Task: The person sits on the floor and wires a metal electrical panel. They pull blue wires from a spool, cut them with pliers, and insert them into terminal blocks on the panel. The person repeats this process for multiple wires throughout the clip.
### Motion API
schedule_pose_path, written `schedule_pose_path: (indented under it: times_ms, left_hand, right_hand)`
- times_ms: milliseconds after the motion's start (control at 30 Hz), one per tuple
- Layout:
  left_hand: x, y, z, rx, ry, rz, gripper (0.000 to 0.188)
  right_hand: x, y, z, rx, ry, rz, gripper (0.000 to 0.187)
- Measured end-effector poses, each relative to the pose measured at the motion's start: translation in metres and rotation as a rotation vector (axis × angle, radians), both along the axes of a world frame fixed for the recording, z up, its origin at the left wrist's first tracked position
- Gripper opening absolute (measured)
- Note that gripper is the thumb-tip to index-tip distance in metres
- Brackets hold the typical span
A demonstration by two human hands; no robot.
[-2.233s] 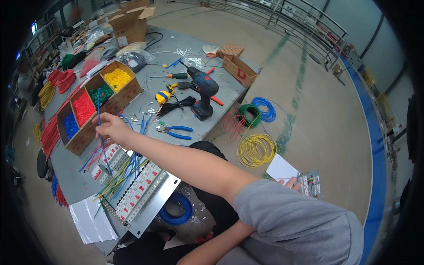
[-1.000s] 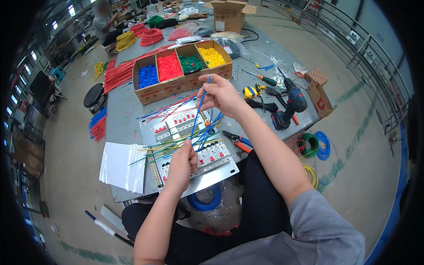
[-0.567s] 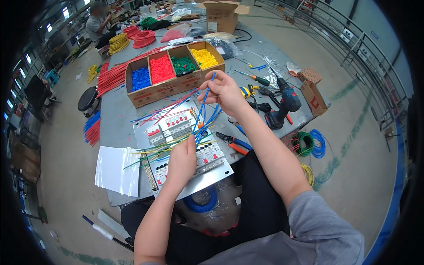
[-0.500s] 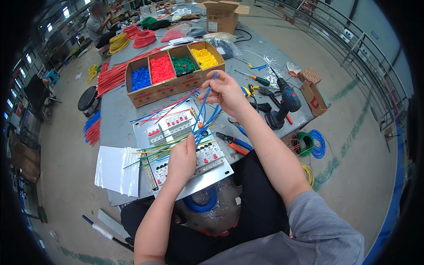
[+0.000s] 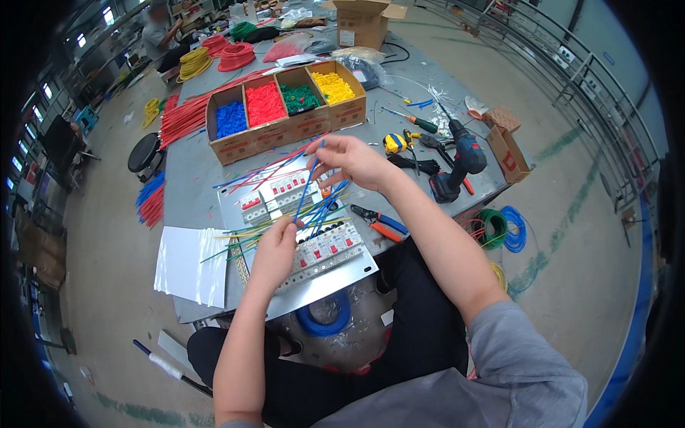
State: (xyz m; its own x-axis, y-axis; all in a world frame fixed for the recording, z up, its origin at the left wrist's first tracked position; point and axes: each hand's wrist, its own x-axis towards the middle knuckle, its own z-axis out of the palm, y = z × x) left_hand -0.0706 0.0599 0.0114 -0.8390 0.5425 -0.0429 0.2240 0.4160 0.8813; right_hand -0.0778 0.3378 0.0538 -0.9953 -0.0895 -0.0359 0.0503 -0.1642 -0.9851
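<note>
Right hand (image 5: pixel 353 160) raised above grey metal mounting panel with rows of white circuit breakers (image 5: pixel 300 239), fingers pinched on upper end of thin blue wire (image 5: pixel 308 184). Left hand (image 5: pixel 272 250) resting on panel, fingertips closed on wire's lower end. Orange-handled pliers (image 5: pixel 378 222) just right of left hand.

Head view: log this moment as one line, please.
left hand: on breaker panel, at blue wire's lower end | right hand: pinches blue wire upper end | nearby: pliers, drill, sorted box
</note>
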Motion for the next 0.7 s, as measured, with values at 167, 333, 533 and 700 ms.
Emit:
schedule_pose_path:
  times_ms: [167, 333, 533, 700]
  left_hand:
    - [-0.026, -0.036, -0.006, -0.162, 0.113, 0.130, 0.023]
    - [-0.028, -0.054, -0.014, -0.330, 0.145, 0.190, 0.025]
    - [-0.028, -0.067, -0.020, -0.283, 0.076, 0.204, 0.027]
    - [-0.027, -0.063, -0.024, -0.311, 0.088, 0.224, 0.028]
  right_hand:
    - [-0.013, -0.004, -0.035, 0.893, -0.085, 0.236, 0.031]
    - [-0.014, -0.013, -0.082, 1.376, -0.047, 0.216, 0.028]
    - [-0.024, -0.035, -0.079, 1.625, 0.002, 0.122, 0.017]
    - [-0.019, -0.025, -0.042, 1.309, 0.255, -0.109, 0.021]
